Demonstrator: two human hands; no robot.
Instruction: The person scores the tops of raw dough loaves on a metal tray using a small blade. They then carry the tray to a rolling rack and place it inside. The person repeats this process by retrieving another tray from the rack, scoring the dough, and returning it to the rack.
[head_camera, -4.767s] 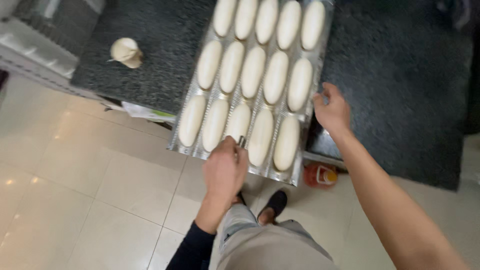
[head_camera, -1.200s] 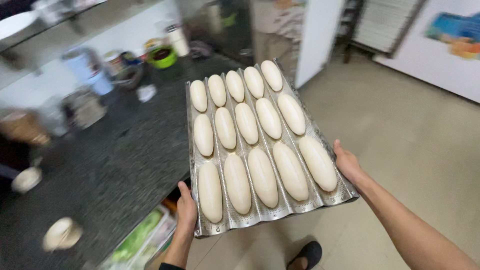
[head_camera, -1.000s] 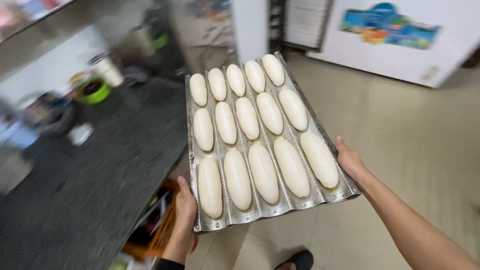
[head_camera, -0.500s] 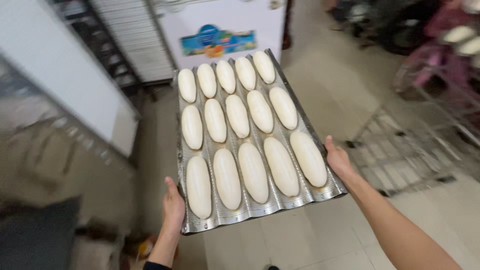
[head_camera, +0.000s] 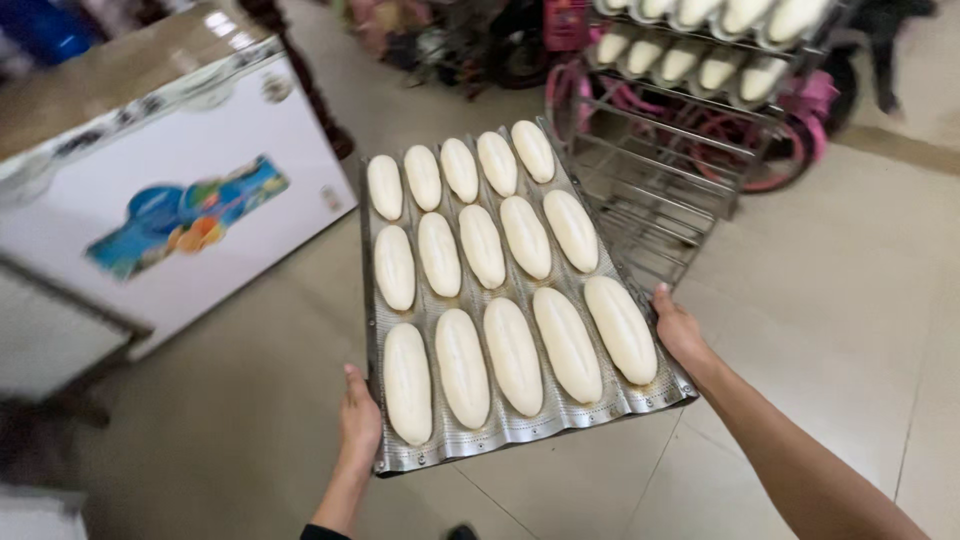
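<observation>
In the head view, the left hand (head_camera: 360, 425) is gripping the near left corner of the corrugated baking tray (head_camera: 520, 430), and the right hand (head_camera: 680, 335) is clasping its right edge. The tray is hanging level above the floor, carrying soft dough loaves (head_camera: 513, 355); it looks stiff, and the raw loaves are probably easily dented.

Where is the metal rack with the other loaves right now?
In the head view, the metal rack stands upper right, just beyond the far end of the carried tray, before a pink bicycle.
</observation>
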